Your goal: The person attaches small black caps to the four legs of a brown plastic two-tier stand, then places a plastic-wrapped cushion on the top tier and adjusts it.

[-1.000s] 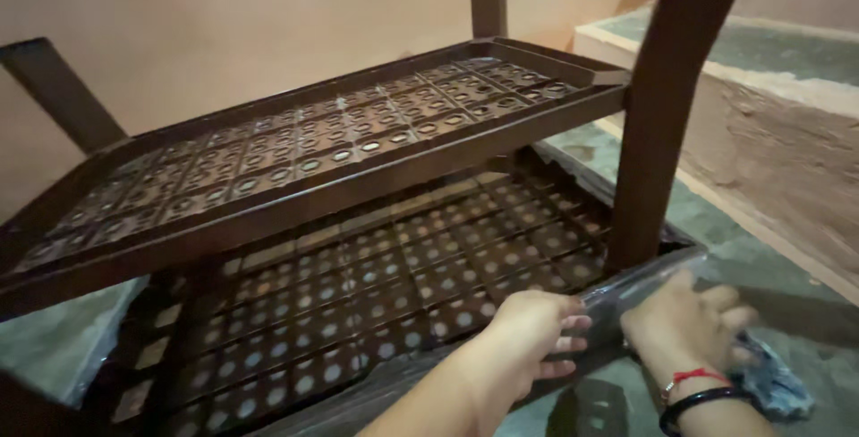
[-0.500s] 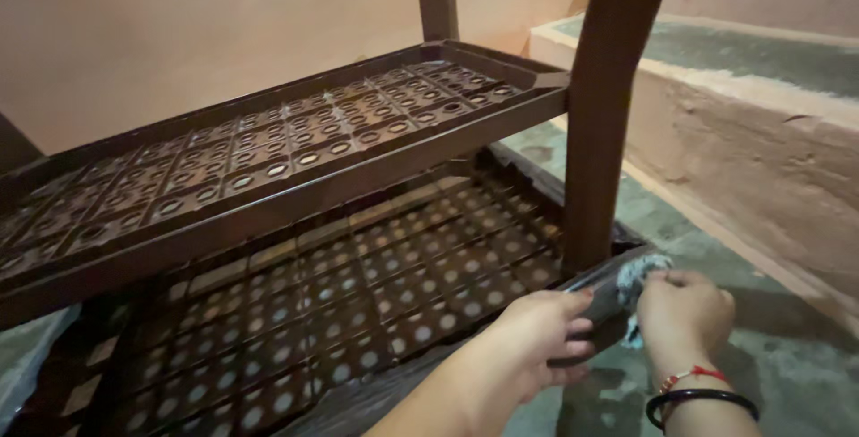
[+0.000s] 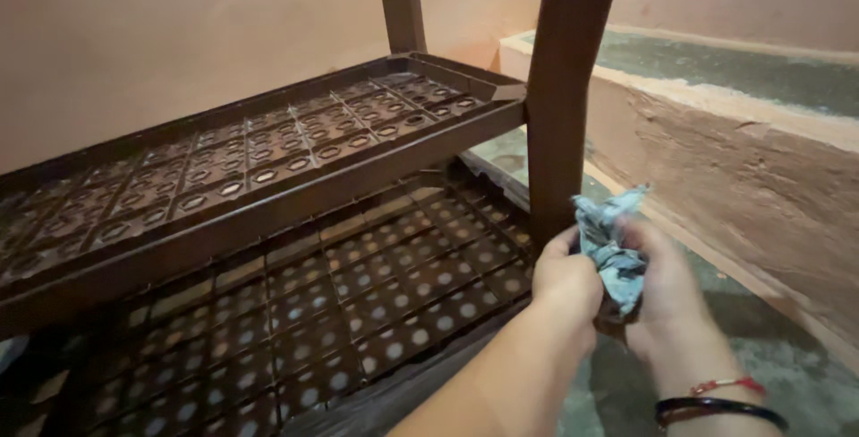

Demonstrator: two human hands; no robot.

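A: From the head camera, what are the hands doing?

B: Both hands are bunched together around a crumpled blue-grey cloth [image 3: 610,249], low at the front right corner of a dark brown plastic rack [image 3: 268,195]. The left hand [image 3: 565,283] is curled closed on the cloth's left side, its knuckles towards the camera. The right hand [image 3: 667,289] is closed on the cloth's right side, and part of the rag sticks up above the fingers.

A: Where is the cloth relative to the rack?

B: It is just beside the front right post [image 3: 562,88], near the post's foot, above the corner of the lower shelf [image 3: 358,312]. I cannot tell whether the cloth touches the post.

A: What else shows?

B: The upper shelf [image 3: 259,155] has a perforated grid and a raised rim; the lower one has the same pattern. A rear post [image 3: 400,3] rises behind. The right wrist wears a red thread [image 3: 727,386] and a dark bangle [image 3: 720,410]. To the right, a rough concrete ledge [image 3: 716,124] runs along the greenish floor [image 3: 778,347], and a pinkish wall [image 3: 179,34] stands behind the rack.
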